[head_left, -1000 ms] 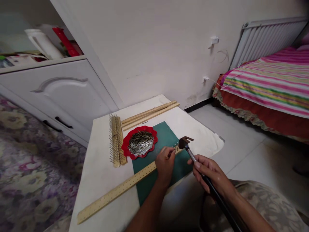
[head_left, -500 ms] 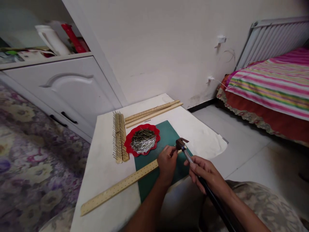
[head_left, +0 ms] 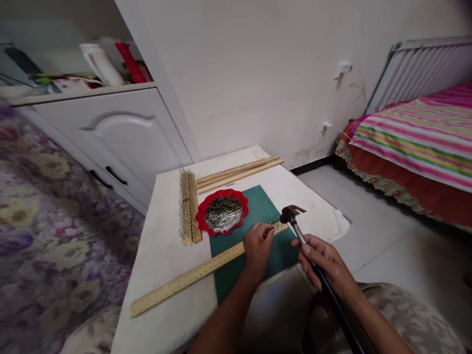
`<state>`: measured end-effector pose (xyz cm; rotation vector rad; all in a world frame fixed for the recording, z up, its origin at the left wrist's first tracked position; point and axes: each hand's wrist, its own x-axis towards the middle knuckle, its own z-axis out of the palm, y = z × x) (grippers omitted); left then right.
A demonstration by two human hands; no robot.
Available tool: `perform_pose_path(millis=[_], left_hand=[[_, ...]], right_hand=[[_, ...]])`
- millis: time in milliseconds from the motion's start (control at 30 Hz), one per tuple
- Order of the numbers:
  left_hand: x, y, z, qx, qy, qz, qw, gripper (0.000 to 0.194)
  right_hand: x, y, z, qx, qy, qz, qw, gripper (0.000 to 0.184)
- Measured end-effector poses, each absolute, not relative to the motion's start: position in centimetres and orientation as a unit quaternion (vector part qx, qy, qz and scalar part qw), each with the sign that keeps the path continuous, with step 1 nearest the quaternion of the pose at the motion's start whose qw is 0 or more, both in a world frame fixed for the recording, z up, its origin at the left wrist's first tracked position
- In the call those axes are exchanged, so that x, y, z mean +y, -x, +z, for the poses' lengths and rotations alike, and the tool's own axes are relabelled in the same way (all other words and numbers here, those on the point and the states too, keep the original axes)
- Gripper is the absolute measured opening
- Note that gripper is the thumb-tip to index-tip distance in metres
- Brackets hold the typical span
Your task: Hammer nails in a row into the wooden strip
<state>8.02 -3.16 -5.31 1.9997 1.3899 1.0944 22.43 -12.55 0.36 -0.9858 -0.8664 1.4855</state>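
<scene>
Wooden and dotted, a board (head_left: 206, 270) crosses the green mat (head_left: 260, 204); by the mat's right edge the hammer (head_left: 291, 216), clamped in the right hand (head_left: 326, 258), has drawn away from the left hand (head_left: 258, 248), whose fingertips bunch together, whether on anything I cannot tell; that hand hides part of the board. The handle's (head_left: 332, 297) end is cut off; under the mat is a white table (head_left: 165, 236), well right of it a bed (head_left: 424, 132).

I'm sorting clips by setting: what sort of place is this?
Probably a bedroom in a home, judging by the slatted headboard, striped bed cover and white cabinet.
</scene>
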Motion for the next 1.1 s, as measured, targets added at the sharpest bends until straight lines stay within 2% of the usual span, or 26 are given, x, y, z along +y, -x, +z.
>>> perform_pose_path(millis=[1100], left_hand=[[-3.3,-8.2,-5.6,0.528,-0.728,0.391,0.197,0.015]], right_hand=[[-12.4,-20.9,-1.0,-0.393,0.418,0.648,0.502,0.030]])
